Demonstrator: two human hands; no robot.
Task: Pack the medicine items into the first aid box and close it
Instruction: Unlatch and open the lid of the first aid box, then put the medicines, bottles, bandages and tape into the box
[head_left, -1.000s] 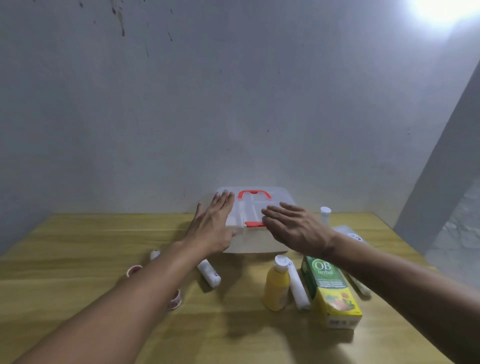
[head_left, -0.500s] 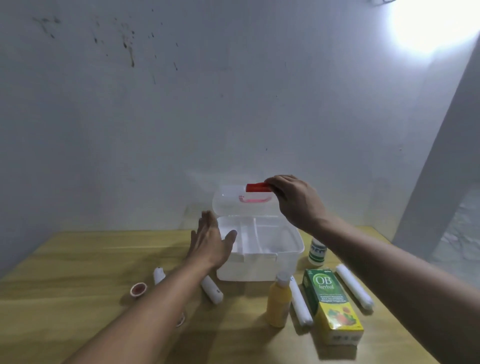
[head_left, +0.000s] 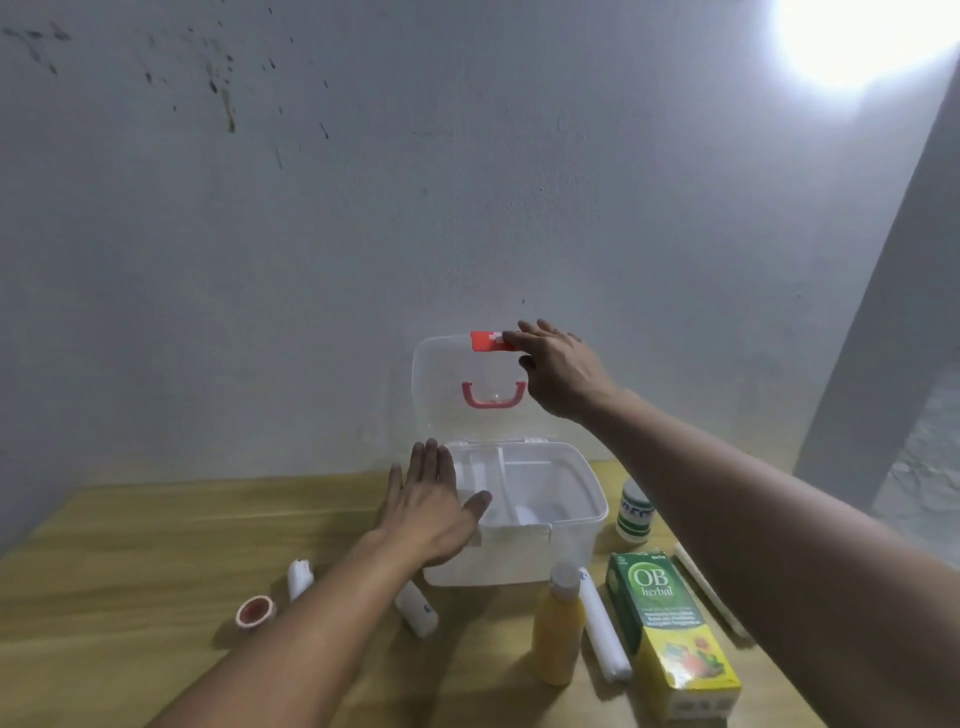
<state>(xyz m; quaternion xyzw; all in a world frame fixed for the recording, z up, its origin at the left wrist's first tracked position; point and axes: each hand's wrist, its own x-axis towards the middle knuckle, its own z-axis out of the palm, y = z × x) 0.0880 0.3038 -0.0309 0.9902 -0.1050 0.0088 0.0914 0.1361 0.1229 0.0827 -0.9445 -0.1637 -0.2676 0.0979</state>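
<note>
The clear first aid box (head_left: 582, 540) stands open on the wooden table (head_left: 130, 561). Its lid (head_left: 447, 395) stands upright with a red handle and a red latch (head_left: 485, 341) on top. My right hand (head_left: 558, 371) pinches the lid's top edge at the latch. My left hand (head_left: 428, 506) lies flat, fingers apart, against the box's left rim. In front lie a yellow bottle (head_left: 556, 631), a white roll (head_left: 602, 631), a green and yellow OB herbal carton (head_left: 670, 629), a small white tube (head_left: 415, 610), another white roll (head_left: 300, 578) and a tape ring (head_left: 254, 613).
A small white and green jar (head_left: 635, 512) stands right of the box. A long white stick (head_left: 709, 592) lies partly under my right forearm. A grey wall (head_left: 260, 260) rises right behind the table. A bright lamp glares at the top right.
My right hand has swung the lid from flat and shut up to upright. My left hand slid from the lid's top to the box's left rim.
</note>
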